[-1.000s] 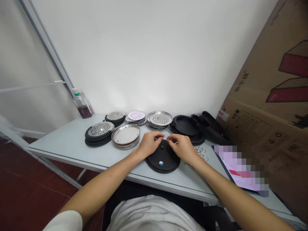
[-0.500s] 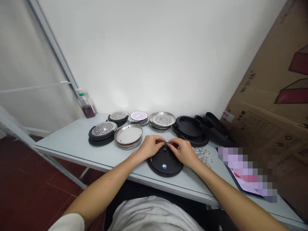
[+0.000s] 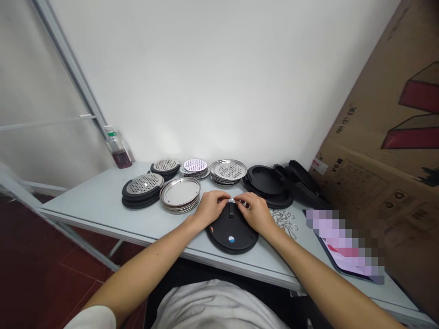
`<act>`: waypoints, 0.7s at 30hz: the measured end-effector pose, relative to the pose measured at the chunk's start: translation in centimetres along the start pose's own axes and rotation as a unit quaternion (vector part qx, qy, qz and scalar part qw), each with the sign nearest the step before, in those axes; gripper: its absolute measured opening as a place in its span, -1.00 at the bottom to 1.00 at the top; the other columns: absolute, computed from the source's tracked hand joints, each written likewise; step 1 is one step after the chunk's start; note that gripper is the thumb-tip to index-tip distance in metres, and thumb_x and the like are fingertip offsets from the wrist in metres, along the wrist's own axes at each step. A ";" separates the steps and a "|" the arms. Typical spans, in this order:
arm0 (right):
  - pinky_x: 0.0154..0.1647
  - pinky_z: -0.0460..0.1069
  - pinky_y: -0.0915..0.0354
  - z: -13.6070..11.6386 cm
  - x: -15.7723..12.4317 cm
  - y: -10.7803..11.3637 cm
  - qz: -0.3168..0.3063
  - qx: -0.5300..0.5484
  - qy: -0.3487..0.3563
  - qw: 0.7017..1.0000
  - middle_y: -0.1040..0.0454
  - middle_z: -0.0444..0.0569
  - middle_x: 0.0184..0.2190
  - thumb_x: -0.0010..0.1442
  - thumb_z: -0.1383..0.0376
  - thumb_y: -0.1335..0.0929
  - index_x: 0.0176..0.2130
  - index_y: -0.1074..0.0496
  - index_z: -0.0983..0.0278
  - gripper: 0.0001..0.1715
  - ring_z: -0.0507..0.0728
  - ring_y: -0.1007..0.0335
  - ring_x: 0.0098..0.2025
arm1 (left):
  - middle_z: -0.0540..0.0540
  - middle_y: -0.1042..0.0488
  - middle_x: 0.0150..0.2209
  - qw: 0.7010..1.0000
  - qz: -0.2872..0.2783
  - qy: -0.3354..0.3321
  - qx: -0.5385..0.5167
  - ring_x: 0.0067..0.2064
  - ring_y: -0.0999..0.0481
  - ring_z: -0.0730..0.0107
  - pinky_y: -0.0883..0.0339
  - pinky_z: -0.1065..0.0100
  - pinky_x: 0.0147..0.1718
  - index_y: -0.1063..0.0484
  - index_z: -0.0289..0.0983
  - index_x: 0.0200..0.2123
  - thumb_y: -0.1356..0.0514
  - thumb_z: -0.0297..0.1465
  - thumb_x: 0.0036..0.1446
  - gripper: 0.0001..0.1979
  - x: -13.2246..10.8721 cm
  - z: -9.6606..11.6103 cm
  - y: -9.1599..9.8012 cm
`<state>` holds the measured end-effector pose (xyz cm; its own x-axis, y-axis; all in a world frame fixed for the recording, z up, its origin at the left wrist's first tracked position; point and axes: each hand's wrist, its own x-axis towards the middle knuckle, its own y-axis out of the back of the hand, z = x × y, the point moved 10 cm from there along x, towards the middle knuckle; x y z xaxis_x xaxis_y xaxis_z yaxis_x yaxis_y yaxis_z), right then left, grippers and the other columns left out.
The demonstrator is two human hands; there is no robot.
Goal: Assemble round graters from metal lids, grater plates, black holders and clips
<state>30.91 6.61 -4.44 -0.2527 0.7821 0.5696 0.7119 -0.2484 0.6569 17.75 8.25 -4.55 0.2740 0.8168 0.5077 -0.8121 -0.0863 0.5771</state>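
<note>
A round black plastic disc (image 3: 236,230) with a small blue-and-white sticker lies at the table's front edge. On its far side is a short black tab (image 3: 231,210). Just beyond this tab, a small bent metal wire piece (image 3: 232,200) is pinched from both sides. My left hand (image 3: 211,208) grips its left end between thumb and fingers. The other end is in the fingertips of my right hand (image 3: 257,212). How the wire meets the disc is partly hidden by my fingers. Loose metal wire loops (image 3: 284,223) lie right of my right hand.
Shallow steel dishes (image 3: 180,192) are stacked left of the disc. Black-rimmed perforated discs (image 3: 142,187) stand farther left. Behind are perforated plates (image 3: 228,169) and black discs (image 3: 265,180). A tablet-like device (image 3: 343,256), a carton (image 3: 363,192) and a bottle (image 3: 120,155) flank the work.
Both hands have shifted slightly toward the far edge of the disc, so more of the black tab shows between them. The whole view has drifted a little.
</note>
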 end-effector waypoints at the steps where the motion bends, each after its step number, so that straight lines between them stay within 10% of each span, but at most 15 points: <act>1: -0.14 0.06 -0.36 0.0 -0.1 0.0 0.002 -0.003 0.002 1.000 -0.63 0.01 -0.28 0.18 0.42 -0.31 -0.24 -0.59 0.22 -0.74 0.17 -0.47 -0.24 | -0.07 -0.67 -0.27 1.000 0.001 -0.003 0.002 -0.25 -0.64 0.31 -0.49 0.32 -0.19 -0.62 -0.24 -0.23 -0.23 -0.59 0.12 -0.79 -0.1 0.0 0.0; 21: -0.10 0.05 -0.37 0.6 -0.3 -0.7 -0.011 -0.025 -0.009 1.000 -0.62 0.01 -0.26 0.12 0.50 -0.32 -0.27 -0.59 0.25 -0.71 0.18 -0.51 -0.20 | -0.05 -0.65 -0.33 0.999 0.006 -0.005 0.040 -0.31 -0.61 0.34 -0.45 0.36 -0.24 -0.62 -0.25 -0.29 -0.23 -0.64 0.07 -0.77 -0.5 0.7 0.3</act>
<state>30.88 6.87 -5.32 -0.2569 0.7974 0.5460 0.6729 -0.2579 0.6933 17.70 7.45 -4.20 0.2705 0.8093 0.5213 -0.7713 -0.1418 0.6204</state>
